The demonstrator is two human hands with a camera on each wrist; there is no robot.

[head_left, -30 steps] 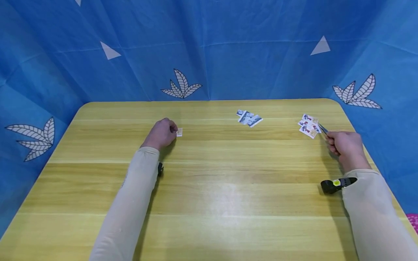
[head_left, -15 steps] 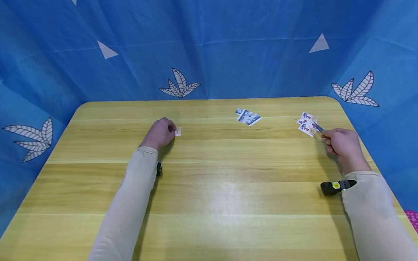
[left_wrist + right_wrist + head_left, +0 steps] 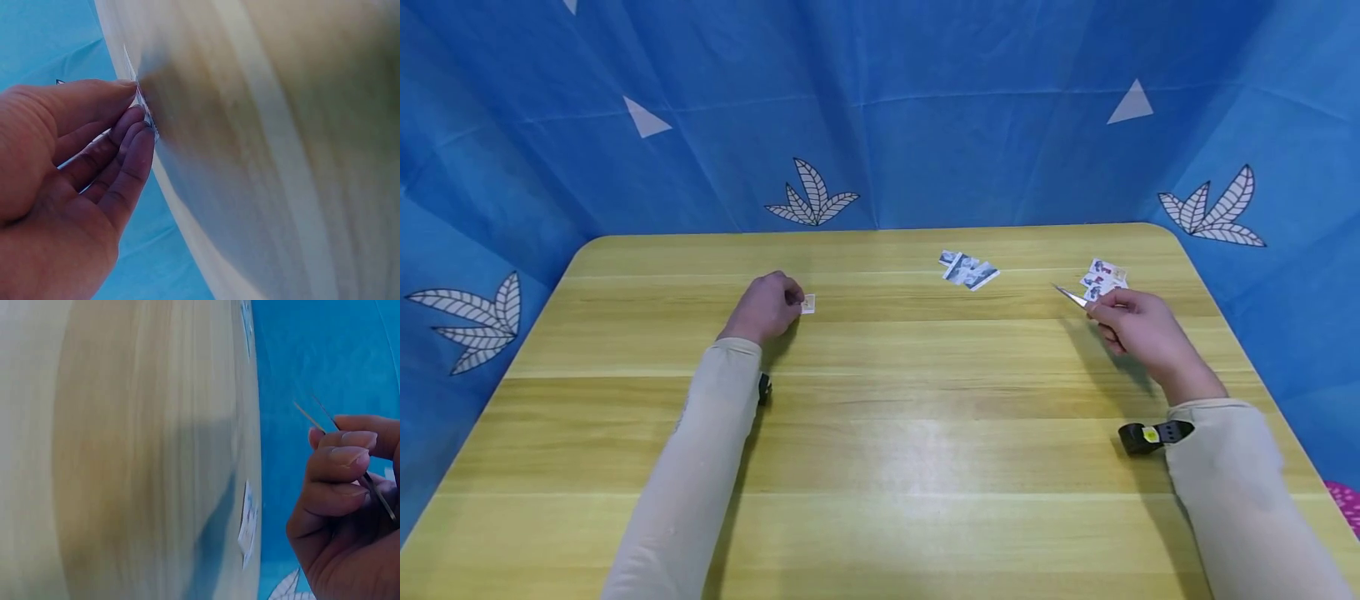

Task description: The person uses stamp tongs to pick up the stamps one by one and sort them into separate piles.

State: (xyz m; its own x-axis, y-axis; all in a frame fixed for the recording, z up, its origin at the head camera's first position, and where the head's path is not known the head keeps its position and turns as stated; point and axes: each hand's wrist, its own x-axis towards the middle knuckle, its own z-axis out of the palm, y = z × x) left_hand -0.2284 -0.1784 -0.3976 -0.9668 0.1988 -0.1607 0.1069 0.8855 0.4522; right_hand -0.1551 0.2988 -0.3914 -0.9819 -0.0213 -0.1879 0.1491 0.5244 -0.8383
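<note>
At the left part of the table, my left hand (image 3: 766,307) touches a small white-bordered stamp (image 3: 808,304). In the left wrist view its thumb and relaxed fingertips rest on the thin paper (image 3: 148,115), with part of it covered. My right hand (image 3: 1142,332) holds metal tweezers (image 3: 1070,296) above the table, pointing left. Seen from the right wrist, the tweezers' tips stand apart with nothing visible between them. Beside and behind that hand lies a pile of overlapping stamps (image 3: 1103,272) with red and blue prints, partly hidden by the fingers.
A second group of overlapping grey-blue stamps (image 3: 970,271) lies near the back of the wooden table (image 3: 910,433), between my hands. Blue patterned cloth (image 3: 985,150) hangs behind the table and at both sides.
The right hand has brought the tweezers off the right-hand stamps and moved left; the tips now point left past the pile. My left hand stays in place on its stamp.
</note>
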